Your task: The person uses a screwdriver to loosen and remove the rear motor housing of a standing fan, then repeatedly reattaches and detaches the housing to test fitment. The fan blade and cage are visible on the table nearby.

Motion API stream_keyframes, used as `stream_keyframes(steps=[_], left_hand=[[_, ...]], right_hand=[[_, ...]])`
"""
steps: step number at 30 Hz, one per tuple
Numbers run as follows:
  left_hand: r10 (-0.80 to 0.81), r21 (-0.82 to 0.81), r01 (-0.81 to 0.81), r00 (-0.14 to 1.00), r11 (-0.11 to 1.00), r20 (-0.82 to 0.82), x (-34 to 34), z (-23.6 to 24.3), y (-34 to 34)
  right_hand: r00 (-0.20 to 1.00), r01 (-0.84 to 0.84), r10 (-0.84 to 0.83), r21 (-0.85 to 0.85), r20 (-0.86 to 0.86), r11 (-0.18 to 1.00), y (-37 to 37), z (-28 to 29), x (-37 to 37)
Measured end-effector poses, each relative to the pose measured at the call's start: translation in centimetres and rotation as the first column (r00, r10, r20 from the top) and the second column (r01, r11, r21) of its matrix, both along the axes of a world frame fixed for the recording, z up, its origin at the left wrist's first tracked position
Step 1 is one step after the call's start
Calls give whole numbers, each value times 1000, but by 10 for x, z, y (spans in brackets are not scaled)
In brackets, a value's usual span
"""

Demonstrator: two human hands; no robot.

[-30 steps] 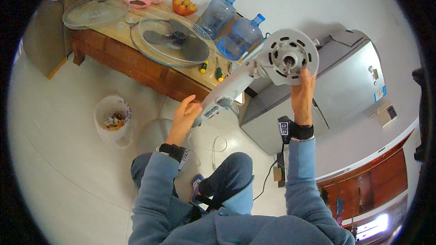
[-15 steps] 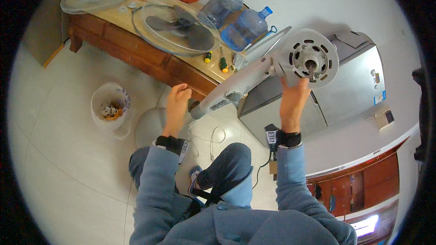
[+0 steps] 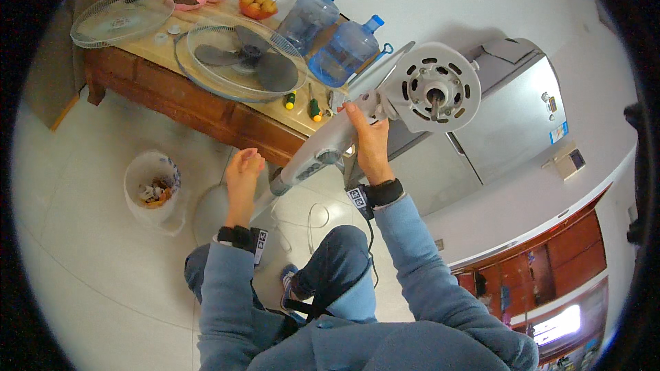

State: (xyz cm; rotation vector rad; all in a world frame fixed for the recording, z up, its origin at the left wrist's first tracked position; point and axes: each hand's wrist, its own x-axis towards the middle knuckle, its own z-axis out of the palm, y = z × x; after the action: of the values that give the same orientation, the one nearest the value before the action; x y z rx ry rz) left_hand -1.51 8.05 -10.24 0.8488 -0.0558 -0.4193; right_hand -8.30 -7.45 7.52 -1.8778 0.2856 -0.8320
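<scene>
Beginning at the far left, a clear wire grille (image 3: 124,19) lies on the table (image 3: 148,72). A pink dish (image 3: 185,2) is just beside it. Below, on the floor (image 3: 82,213), stands a white waste bin (image 3: 152,196) containing scraps. On the middle of the table, a second grille rests over the dark three-bladed impeller (image 3: 251,62); an orange bowl (image 3: 258,12) of round fruit is on the far side.

Near the viewer, the left hand (image 3: 240,173) is raised beside the lower column, its fingers bent close together. Whether it holds a small part cannot be told.

Two screwdrivers (image 3: 315,110) lie at the table's right end, in front of two blue water bottles (image 3: 344,55).

The fan stand (image 3: 320,154) slants from the round grey base (image 3: 210,216) up to the right, with its control knob facing the viewer. The right hand (image 3: 370,141) grips the upper column just below the motor housing (image 3: 440,89); some fingers are hidden. The housing is bare, its shaft exposed. Farther right stands a grey refrigerator (image 3: 512,113).
</scene>
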Motion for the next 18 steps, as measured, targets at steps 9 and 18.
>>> stream_keyframes(steps=[9, 18], left_hand=[[23, 84, -24, 1000, 996, 13, 3, -10, -4], [68, 15, -69, 996, 998, 62, 2, -16, 7]], right_hand=[[967, 70, -97, 121, 237, 990, 14, -9, 12], [987, -71, 78, -54, 140, 996, -18, -12, 18]])
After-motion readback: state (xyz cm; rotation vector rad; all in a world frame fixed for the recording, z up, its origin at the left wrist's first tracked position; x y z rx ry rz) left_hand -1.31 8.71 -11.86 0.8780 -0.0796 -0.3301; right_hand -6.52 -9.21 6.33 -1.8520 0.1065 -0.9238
